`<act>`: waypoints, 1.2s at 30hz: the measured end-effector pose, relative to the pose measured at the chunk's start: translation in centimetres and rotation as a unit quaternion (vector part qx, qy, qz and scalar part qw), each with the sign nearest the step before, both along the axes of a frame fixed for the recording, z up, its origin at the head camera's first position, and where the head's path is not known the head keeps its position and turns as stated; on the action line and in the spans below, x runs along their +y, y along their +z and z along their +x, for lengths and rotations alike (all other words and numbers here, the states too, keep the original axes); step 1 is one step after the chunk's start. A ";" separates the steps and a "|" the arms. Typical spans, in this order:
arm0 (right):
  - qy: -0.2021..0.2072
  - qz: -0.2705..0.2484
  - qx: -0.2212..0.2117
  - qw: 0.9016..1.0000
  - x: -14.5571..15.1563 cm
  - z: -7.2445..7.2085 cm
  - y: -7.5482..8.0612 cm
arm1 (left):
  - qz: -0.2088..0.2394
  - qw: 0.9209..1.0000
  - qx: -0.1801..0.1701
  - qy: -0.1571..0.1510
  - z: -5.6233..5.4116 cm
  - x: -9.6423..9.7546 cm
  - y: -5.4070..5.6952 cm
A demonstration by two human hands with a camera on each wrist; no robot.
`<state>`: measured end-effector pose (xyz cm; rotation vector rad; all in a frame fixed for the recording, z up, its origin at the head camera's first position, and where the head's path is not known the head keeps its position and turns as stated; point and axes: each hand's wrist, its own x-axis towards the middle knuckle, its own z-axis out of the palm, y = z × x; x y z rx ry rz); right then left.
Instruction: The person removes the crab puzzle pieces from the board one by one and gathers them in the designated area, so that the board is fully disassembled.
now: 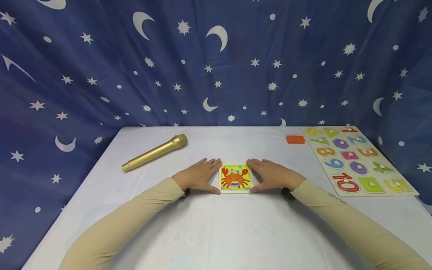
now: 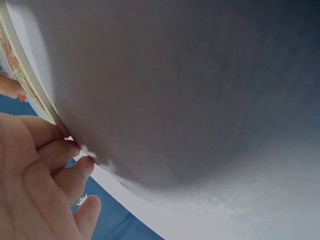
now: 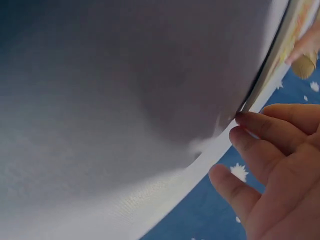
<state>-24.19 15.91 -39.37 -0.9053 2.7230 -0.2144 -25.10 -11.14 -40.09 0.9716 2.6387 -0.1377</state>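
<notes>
A small square puzzle [image 1: 235,179] with a red crab on yellow lies face up on the white table. At its left side is my left hand [image 1: 199,176], fingertips by the far corner and thumb by the near one. On the opposite side my right hand [image 1: 272,175] mirrors it, with extended fingers touching the edge. In the left wrist view, fingertips of the left hand [image 2: 40,177] meet the puzzle's edge [image 2: 42,97]. The right wrist view shows fingers of the right hand [image 3: 285,165] touching the board's rim [image 3: 270,65].
A gold microphone [image 1: 155,153] lies at the back left of the table. At the back right are an orange block [image 1: 295,139] and a large board of knobbed number and shape pieces [image 1: 362,161]. A blue curtain [image 1: 216,75] with stars and moons hangs behind.
</notes>
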 end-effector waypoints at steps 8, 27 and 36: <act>-0.017 -0.098 -0.024 0.995 -0.3 -1.8 -0.1 | 0.000 1.000 0.002 -0.004 -0.1 0.0 0.1; -0.038 -0.150 -0.051 0.987 -1.1 -2.8 0.3 | -0.004 1.000 0.001 0.002 -0.2 0.2 -0.1; -0.032 -0.138 -0.045 0.989 -1.6 -3.2 -0.2 | 0.000 1.000 0.005 0.003 -0.1 0.1 -0.1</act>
